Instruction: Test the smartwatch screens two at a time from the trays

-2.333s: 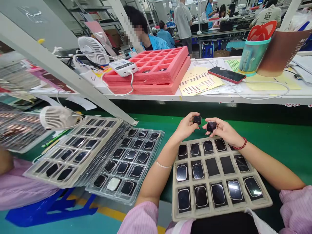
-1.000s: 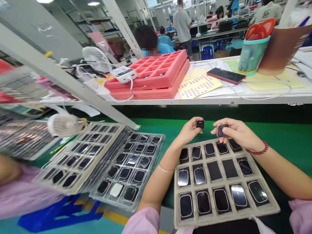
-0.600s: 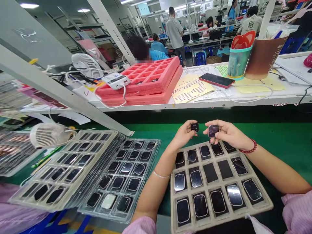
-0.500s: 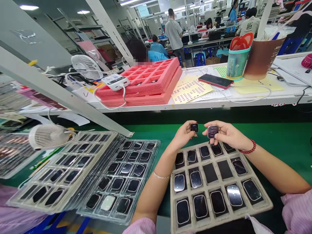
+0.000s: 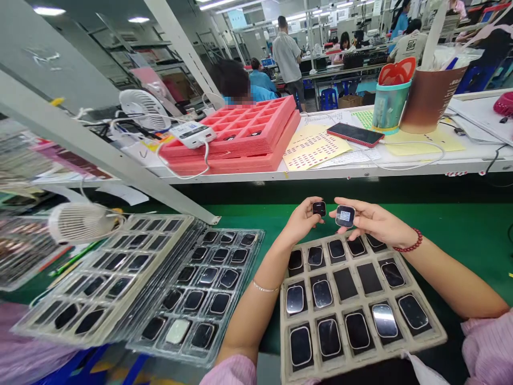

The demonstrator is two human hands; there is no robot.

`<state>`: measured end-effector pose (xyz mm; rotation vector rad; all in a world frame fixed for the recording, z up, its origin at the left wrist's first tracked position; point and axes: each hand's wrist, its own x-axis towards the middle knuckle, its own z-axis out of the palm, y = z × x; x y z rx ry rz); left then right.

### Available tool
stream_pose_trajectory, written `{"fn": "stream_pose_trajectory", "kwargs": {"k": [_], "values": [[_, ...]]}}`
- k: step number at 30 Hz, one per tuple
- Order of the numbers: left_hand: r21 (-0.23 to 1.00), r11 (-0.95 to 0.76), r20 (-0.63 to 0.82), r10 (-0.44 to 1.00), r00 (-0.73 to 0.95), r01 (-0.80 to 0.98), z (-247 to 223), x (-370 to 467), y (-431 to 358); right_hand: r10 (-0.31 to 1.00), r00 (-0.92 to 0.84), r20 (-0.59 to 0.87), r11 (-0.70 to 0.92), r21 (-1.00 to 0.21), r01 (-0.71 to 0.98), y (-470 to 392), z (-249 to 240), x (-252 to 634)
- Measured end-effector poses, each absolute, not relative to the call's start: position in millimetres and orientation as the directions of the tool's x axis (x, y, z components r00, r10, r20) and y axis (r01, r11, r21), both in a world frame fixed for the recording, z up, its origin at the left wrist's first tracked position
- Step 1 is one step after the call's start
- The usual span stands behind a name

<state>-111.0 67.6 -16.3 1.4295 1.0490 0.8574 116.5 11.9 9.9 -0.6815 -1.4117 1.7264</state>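
My left hand pinches a small dark square watch face above the back left of a beige tray. My right hand holds another watch face between thumb and fingers, its lit screen showing a white code-like pattern. Both hands are raised over the tray's far edge, a small gap apart. Rows of dark watch faces, such as a glossy one, lie in the tray's compartments. Two neighbouring compartments in the middle row show only dark bottoms.
Left of my arms lie a clear tray of watch faces and a stack of trays. A white fan stands behind them. The shelf ahead holds red foam trays, a phone and two cups. Other people are beyond.
The screen in my right hand has changed from icons to a white code-like pattern, and that watch face has shifted slightly left. My left hand has barely moved.
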Motion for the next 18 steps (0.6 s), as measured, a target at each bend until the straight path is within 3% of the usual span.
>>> {"fn": "stream_pose_trajectory", "kwargs": {"k": [6, 18], "values": [[0.995, 0.040, -0.068, 0.940, 0.334, 0.088, -11.6, -113.1, 67.0, 0.838, -0.543, 0.058, -0.172, -0.915, -0.364, 15.4, 10.6, 121.0], [0.952, 0.183, -0.047, 0.881, 0.471, -0.247, 0.0, -132.3, 69.8, 0.871, -0.491, 0.019, -0.168, -0.928, -0.333, 22.3, 2.6, 120.7]]}}
